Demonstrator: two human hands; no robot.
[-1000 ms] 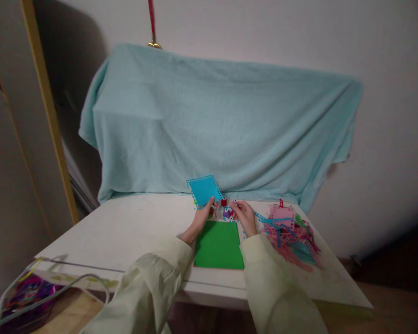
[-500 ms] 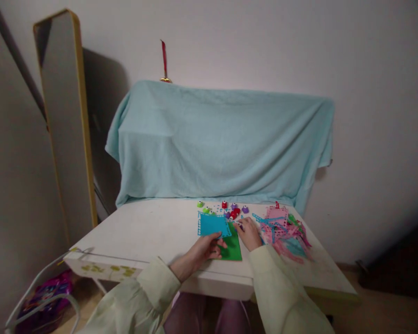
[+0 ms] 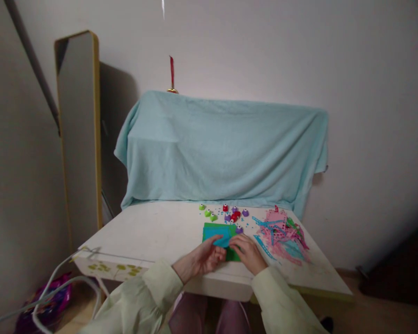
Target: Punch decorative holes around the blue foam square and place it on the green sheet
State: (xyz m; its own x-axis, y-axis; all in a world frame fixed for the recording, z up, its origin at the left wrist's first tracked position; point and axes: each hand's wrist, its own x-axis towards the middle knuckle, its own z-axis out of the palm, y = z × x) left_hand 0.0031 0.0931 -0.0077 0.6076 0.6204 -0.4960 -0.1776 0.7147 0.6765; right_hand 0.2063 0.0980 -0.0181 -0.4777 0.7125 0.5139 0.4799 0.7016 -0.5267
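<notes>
A blue sheet [image 3: 212, 232] lies over a green board [image 3: 234, 255] at the table's front. My left hand [image 3: 204, 259] is closed by its thumb on the blue paper [image 3: 223, 242] at the sheet's near right part; whether this is a folded corner or a separate piece I cannot tell. Pinching the same blue paper from the right is my right hand [image 3: 249, 253], its fingertips close to the left thumb. Just beyond the hands stands a small purple piece with an eye-like top [image 3: 239, 229]. A blue strip with holes [image 3: 264, 248] lies beside my right hand.
Behind the board sit several small eyed pieces: green [image 3: 207, 213], red [image 3: 235, 216] and purple [image 3: 245, 212], with tiny blue bits around them. A heap of pink, blue and green perforated scraps [image 3: 282, 232] covers the right side. A light blue cloth [image 3: 223, 148] hangs behind the table [image 3: 153, 232].
My right hand has moved toward me and now meets the left hand at the blue paper. The blue sheet has come nearer, baring the board's far edge. The view has shifted slightly.
</notes>
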